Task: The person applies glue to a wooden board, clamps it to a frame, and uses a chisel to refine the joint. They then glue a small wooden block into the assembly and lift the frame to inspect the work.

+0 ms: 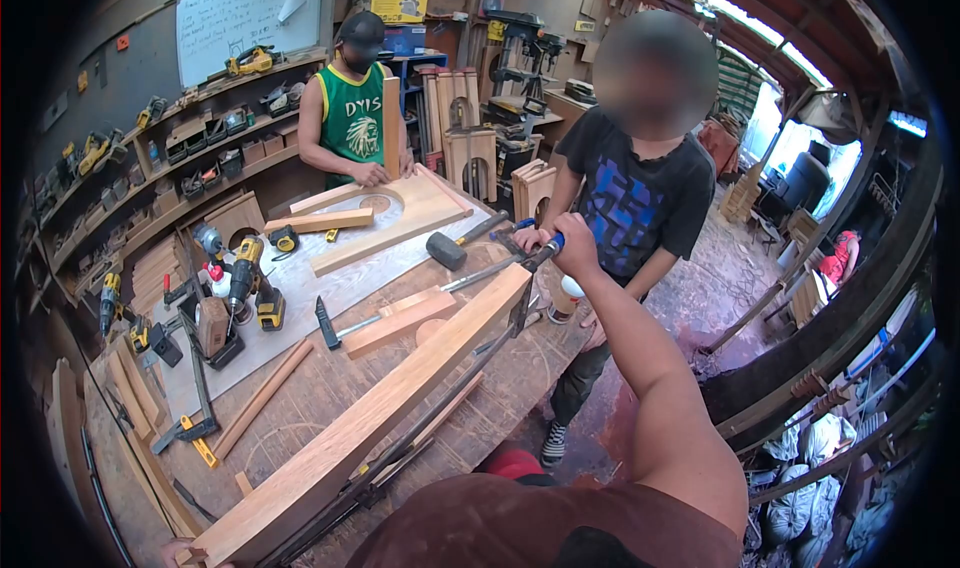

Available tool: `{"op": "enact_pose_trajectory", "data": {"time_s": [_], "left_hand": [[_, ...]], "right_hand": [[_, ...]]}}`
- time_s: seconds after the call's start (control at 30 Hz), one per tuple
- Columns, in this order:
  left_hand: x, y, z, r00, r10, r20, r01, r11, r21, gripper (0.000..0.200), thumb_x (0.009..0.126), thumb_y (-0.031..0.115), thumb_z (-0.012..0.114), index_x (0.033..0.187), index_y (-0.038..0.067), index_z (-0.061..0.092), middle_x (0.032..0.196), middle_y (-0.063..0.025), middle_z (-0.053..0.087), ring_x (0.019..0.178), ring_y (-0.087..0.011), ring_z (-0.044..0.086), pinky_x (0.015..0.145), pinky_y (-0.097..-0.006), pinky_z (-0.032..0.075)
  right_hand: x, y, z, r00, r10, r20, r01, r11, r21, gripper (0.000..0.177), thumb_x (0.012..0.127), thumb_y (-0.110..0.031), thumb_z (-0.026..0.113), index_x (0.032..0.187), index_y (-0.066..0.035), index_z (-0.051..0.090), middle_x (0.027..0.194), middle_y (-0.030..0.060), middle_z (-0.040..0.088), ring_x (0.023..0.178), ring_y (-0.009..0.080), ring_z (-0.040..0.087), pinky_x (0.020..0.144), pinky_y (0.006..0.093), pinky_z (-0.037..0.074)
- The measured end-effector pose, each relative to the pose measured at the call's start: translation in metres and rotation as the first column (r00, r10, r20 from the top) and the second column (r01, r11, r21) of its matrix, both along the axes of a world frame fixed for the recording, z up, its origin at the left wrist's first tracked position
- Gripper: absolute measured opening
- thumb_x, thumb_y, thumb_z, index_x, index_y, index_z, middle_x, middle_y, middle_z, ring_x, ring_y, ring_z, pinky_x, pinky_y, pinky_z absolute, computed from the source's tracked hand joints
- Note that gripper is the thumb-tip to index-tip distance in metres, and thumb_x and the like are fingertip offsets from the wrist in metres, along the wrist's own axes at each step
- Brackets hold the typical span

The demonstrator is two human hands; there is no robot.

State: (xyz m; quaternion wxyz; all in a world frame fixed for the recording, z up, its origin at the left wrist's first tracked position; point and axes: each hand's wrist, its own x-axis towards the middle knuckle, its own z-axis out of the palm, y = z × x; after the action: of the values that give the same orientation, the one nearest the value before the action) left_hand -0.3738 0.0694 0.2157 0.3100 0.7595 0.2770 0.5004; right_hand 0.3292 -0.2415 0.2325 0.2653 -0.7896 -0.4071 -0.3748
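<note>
A long wooden beam (365, 418) runs diagonally across the near side of the workbench, with a long bar clamp (430, 415) along its right side. At the beam's far end, my right hand (573, 244) is closed around the clamp's blue-and-black handle. My left hand (180, 551) shows only in small part at the beam's near end, at the bottom left; its fingers are mostly hidden. Beside my right hand, the hand of a person in a dark shirt (530, 238) touches the clamp's far end area.
On the workbench (290, 408) lie a mallet (447, 251), a hammer (326, 324), a yellow drill (245, 271), and a clamp (198, 438). Across it, a person in a green jersey (350, 118) handles wooden pieces. The dark-shirted person (640, 188) stands at the right.
</note>
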Motion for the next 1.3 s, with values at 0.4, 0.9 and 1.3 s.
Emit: {"op": "enact_pose_trajectory", "data": {"time_s": [0.4, 0.9, 1.3], "left_hand": [[-0.016, 0.005, -0.003, 0.996, -0.029, -0.086, 0.027, 0.999, -0.029, 0.061, 0.068, 0.013, 0.090, 0.117, -0.001, 0.056, 0.101, -0.0124, 0.064, 0.091, -0.0240, 0.061, 0.081, -0.0375, 0.052], [-0.004, -0.005, 0.000, 0.996, 0.049, -0.078, -0.048, 0.999, 0.014, 0.058, 0.066, 0.016, 0.091, 0.113, 0.001, 0.059, 0.097, -0.0105, 0.064, 0.089, -0.0229, 0.060, 0.079, -0.0360, 0.051], [0.001, -0.001, -0.001, 1.000, -0.020, -0.019, 0.017, 0.992, -0.127, 0.059, 0.067, 0.013, 0.089, 0.115, 0.000, 0.058, 0.100, -0.0112, 0.063, 0.093, -0.0232, 0.061, 0.085, -0.0366, 0.050]], "right_hand": [[0.000, -0.004, -0.002, 1.000, -0.008, 0.024, 0.008, 1.000, -0.007, 0.027, 0.078, -0.021, 0.073, 0.073, -0.004, 0.053, 0.075, 0.0156, 0.054, 0.078, 0.0380, 0.054, 0.068, 0.0457, 0.044], [0.003, -0.004, -0.002, 1.000, 0.004, 0.027, -0.003, 1.000, -0.010, 0.026, 0.077, -0.019, 0.074, 0.074, -0.003, 0.054, 0.075, 0.0148, 0.054, 0.076, 0.0362, 0.053, 0.067, 0.0446, 0.044], [0.003, 0.000, -0.002, 0.999, -0.034, 0.006, 0.034, 0.999, -0.034, 0.019, 0.081, -0.021, 0.069, 0.077, -0.006, 0.059, 0.079, 0.0136, 0.059, 0.082, 0.0354, 0.058, 0.071, 0.0451, 0.048]]}}
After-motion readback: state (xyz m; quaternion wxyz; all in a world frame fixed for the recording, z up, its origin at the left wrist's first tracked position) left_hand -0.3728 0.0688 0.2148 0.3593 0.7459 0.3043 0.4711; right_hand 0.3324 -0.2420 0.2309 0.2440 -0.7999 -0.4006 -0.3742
